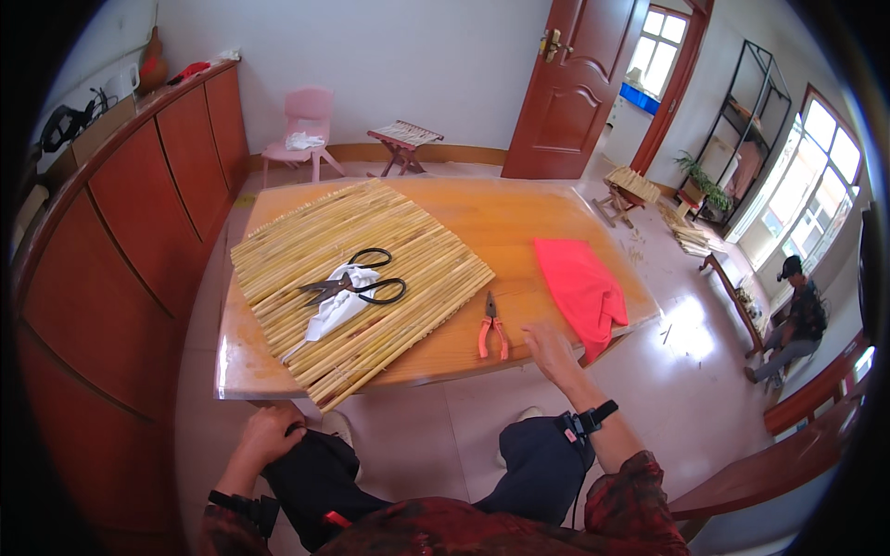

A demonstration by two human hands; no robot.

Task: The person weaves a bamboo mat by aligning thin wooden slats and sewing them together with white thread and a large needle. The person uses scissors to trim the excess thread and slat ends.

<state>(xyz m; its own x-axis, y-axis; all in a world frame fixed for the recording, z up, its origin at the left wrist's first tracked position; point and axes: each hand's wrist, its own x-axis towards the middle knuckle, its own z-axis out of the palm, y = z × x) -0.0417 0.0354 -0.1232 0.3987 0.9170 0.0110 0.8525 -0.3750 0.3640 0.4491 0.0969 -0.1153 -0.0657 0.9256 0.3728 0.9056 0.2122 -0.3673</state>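
My left hand (271, 434) rests on my left knee below the table's near edge, its fingers loosely draped and nothing seen in them. My right hand (553, 354) is at the near edge of the table, fingers apart and empty. It is between a pair of pliers (491, 329) with orange-red handles and a folded red cloth (582, 292). To the left lies a mat of bound reed stalks (408, 246), one corner jutting past the near edge. Black-handled scissors (326, 289) lie on a crumpled white cloth or plastic (332, 315) on top of it.
The wooden table (519, 208) has a transparent cover. Red-brown cabinets (139, 222) line the left. Behind the table stand a pink chair (308, 116) and a folding stool (405, 137). Another stool (630, 190) and a seated person (799, 315) are on the right.
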